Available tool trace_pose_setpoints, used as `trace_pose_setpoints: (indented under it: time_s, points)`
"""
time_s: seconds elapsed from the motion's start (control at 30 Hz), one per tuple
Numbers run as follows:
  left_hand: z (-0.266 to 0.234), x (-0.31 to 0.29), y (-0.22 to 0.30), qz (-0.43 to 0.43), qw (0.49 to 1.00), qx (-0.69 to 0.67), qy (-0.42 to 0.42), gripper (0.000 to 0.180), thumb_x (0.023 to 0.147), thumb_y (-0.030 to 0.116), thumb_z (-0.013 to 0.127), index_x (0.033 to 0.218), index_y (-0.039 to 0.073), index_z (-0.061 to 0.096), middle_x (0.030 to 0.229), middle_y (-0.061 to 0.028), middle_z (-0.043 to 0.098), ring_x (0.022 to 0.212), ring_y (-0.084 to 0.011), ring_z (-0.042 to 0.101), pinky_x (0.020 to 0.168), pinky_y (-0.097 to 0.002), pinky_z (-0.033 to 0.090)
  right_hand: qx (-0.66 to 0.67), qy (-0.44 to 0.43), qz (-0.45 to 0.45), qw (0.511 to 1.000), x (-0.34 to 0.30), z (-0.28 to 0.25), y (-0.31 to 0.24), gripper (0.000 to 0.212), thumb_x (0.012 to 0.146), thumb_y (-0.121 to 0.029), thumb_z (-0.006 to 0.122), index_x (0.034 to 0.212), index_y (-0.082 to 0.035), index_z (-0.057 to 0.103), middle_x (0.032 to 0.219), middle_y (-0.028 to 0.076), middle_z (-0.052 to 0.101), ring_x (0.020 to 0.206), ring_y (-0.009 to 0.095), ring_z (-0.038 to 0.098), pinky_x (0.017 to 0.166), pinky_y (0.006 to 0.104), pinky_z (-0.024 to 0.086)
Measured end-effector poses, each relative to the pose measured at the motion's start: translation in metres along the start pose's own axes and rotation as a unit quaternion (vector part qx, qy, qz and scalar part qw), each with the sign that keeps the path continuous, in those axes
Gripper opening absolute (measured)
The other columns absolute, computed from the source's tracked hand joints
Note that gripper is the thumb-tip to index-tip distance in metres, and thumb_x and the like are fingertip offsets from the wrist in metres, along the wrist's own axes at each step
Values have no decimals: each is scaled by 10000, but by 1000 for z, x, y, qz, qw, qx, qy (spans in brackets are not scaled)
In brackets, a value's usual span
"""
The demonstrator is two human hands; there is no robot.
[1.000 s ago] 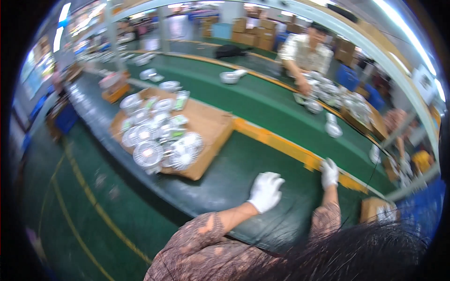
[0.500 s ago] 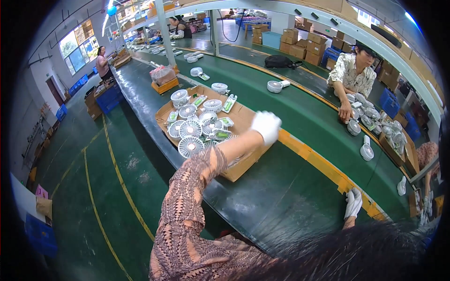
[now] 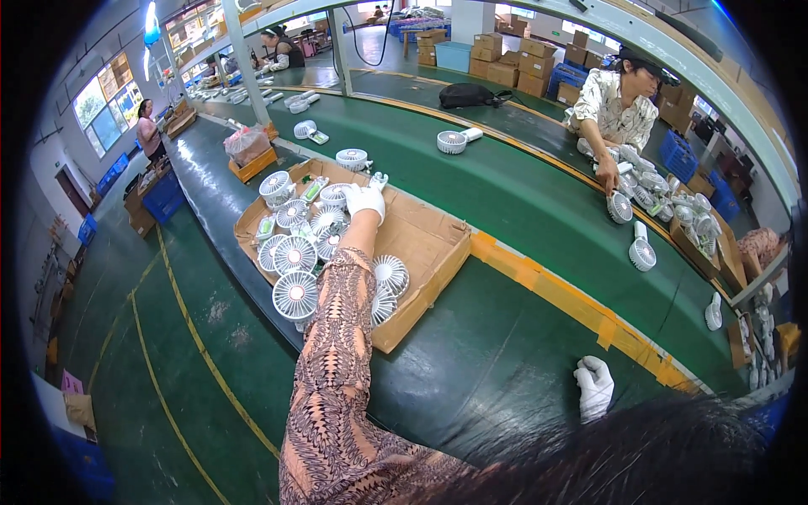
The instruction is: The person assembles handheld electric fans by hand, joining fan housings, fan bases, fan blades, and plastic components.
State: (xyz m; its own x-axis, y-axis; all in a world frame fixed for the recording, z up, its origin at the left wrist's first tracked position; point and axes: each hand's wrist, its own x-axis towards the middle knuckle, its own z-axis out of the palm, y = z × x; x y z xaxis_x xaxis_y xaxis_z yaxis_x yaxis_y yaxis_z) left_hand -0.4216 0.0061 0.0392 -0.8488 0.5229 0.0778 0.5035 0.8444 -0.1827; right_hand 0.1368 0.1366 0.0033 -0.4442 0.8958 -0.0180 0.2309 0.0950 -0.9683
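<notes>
My left hand (image 3: 365, 202), in a white glove, reaches over the far side of a shallow cardboard box (image 3: 425, 240). Its fingers close around a white fan handle (image 3: 380, 180), partly covered by the glove. Around it in the box lie several white handheld fans (image 3: 295, 254), some with round grilles up, and open handles with green inside (image 3: 315, 188). My right hand (image 3: 594, 389), also gloved in white, hovers low over the dark green bench (image 3: 497, 353) with its fingers curled in and nothing visible in them.
Beyond the box runs a green conveyor belt (image 3: 539, 194) with scattered fans, such as a single fan (image 3: 452, 141). Yellow tape (image 3: 564, 286) lines its near edge. Across it, a person (image 3: 613, 118) handles a fan beside a heap. An orange tray (image 3: 252, 164) with a plastic bag stands behind the box.
My left hand has swung left, from above the box's right edge to the fan handle at its far side. My right hand has drawn off the taped edge and curled. The view has shifted.
</notes>
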Motion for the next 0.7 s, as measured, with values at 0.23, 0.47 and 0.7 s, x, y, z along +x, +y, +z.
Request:
trace_pose_setpoints:
  time_s: [0.23, 0.47, 0.7]
  points:
    - [4, -24, -5, 57, 995, -53, 57, 538, 813, 152, 442, 1331, 52, 331, 1118, -187, 583, 1033, -317, 553, 944, -470, 321, 35, -18, -12, 999, 2, 10, 2, 235, 774, -22, 593, 1004, 22, 578, 906, 78, 619, 777, 115, 574, 713, 233, 474]
    - [-35, -25, 26, 2, 990, -142, -16, 574, 800, 209, 521, 1344, 154, 347, 1400, -90, 348, 1215, -281, 432, 888, -544, 406, -22, 5, -37, 999, -15, 2, 4, 228, 771, -48, 615, 991, 10, 598, 891, 62, 636, 789, 111, 588, 731, 231, 474]
    - [-2, 9, 1, -70, 976, -180, -102, 573, 883, 214, 436, 1411, 156, 222, 1367, -169, 370, 1188, -281, 472, 926, -454, 413, -20, 1, -33, 999, -15, 18, 3, 210, 779, -58, 612, 977, 9, 601, 879, 55, 635, 770, 105, 582, 715, 234, 473]
